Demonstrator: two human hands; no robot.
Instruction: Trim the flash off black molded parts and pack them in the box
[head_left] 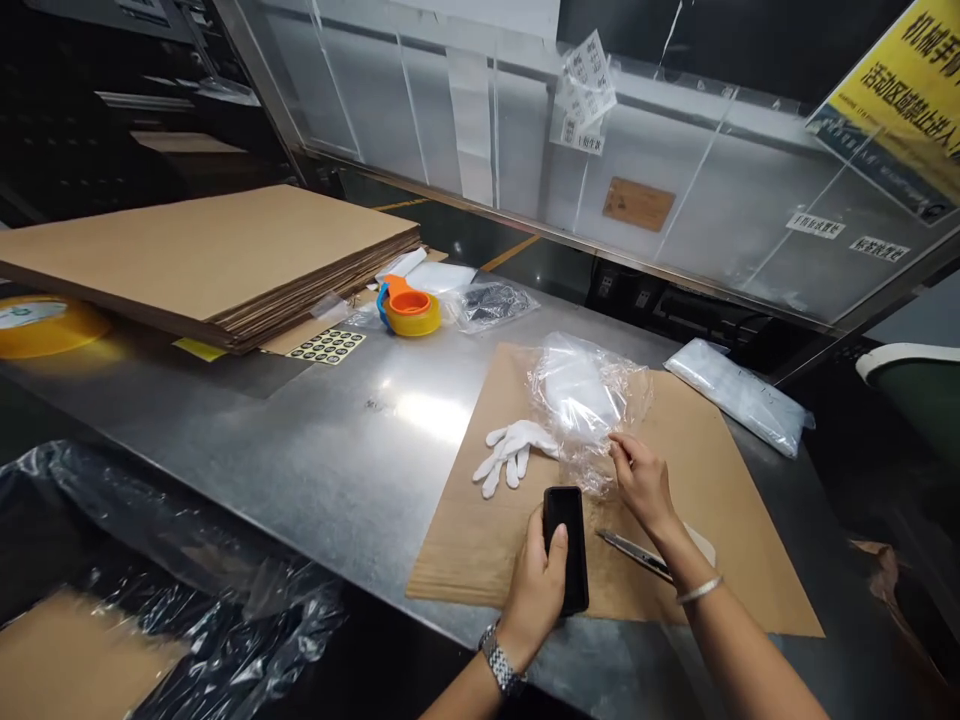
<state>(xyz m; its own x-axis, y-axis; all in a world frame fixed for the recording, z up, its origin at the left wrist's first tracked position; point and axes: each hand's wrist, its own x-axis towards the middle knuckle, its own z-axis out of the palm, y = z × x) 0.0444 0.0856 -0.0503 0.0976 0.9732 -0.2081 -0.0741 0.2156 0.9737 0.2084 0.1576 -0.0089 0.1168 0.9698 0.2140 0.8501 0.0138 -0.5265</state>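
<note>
My left hand (pixel 534 582) is wrapped around a black phone (pixel 568 545) in a raised-rim case, held over the near edge of the brown cardboard sheets (pixel 480 540). Thumb and fingers of my right hand (pixel 643 482) are pinched together at the near right edge of a crumpled clear plastic bag (pixel 581 395) with white material inside. Left of the bag lies a white glove (pixel 516 450). A box cutter (pixel 637 554) rests on the cardboard below my right wrist, partly covered by my forearm, with a pale rounded piece (pixel 701 545) beside it.
A tall stack of cardboard (pixel 225 260) stands at the back left. Near it are an orange tape dispenser (pixel 409 305), a sheet of round stickers (pixel 327 346) and a yellow tape roll (pixel 45 325). A clear-wrapped white pack (pixel 739 393) lies at right. Black plastic sheeting (pixel 187 560) hangs front left.
</note>
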